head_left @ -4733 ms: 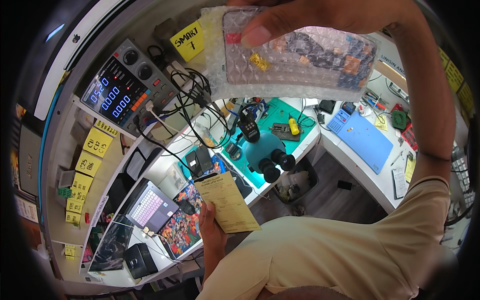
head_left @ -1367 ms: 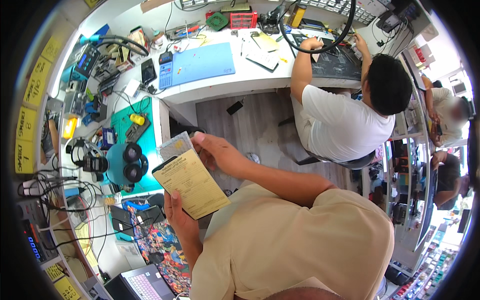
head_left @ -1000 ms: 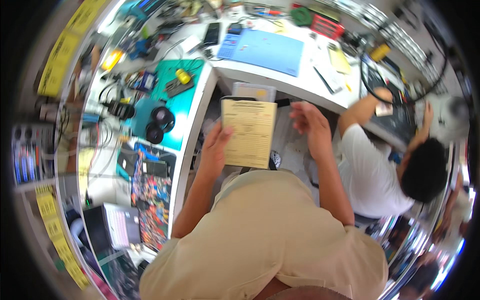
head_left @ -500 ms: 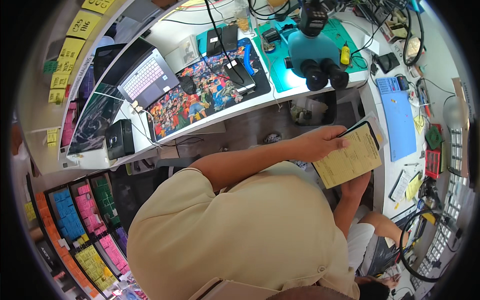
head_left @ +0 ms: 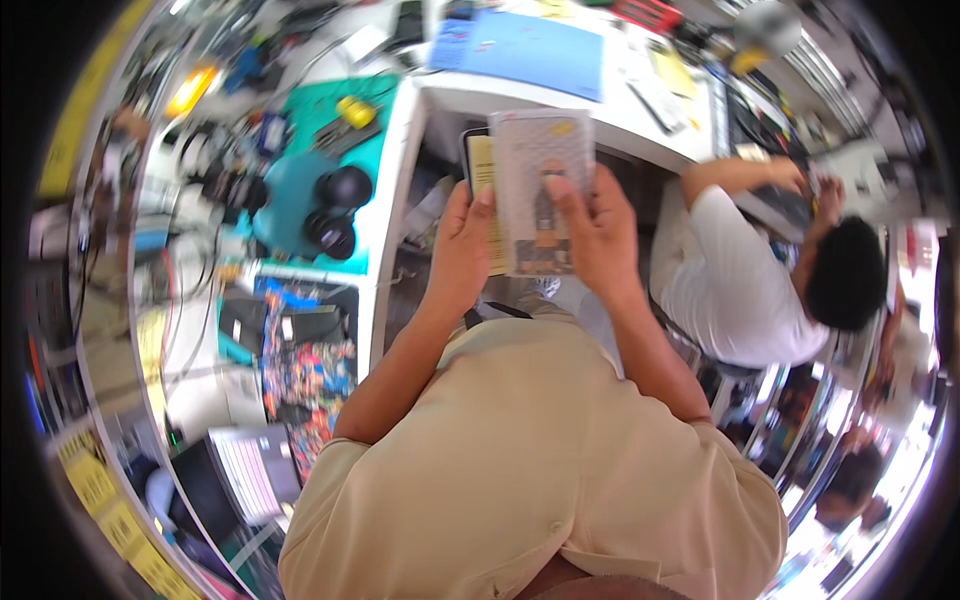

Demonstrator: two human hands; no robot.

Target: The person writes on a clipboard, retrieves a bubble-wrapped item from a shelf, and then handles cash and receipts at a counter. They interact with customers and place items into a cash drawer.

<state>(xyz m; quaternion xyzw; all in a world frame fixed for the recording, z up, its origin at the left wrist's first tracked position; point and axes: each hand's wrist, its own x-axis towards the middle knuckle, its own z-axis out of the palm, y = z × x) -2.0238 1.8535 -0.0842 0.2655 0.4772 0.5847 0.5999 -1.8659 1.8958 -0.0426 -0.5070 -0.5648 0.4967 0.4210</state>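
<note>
In front of my body, my left hand [head_left: 465, 240] is closed on a yellow printed slip [head_left: 482, 160], its thumb on top. A dark-edged flat thing [head_left: 466, 145], like a phone, peeks out behind the slip, mostly hidden. My right hand [head_left: 602, 230] grips a whitish, see-through plastic packet [head_left: 525, 140], thumb pressed on its face. Something dark and brownish shows in the packet's lower part, too blurred to name. The packet overlaps the right side of the slip.
Left of my hands, a teal microscope [head_left: 295, 205] stands on a green mat [head_left: 300, 100]. A blue mat [head_left: 530, 50] lies on the far white bench. At the right sits a co-worker in a white shirt [head_left: 740, 290]. A laptop [head_left: 245, 470] is at the lower left.
My view and body have turned right, toward the side bench and the co-worker. My left hand has moved to the slip's left side; the clear packet now lies in front, held by my right hand.
</note>
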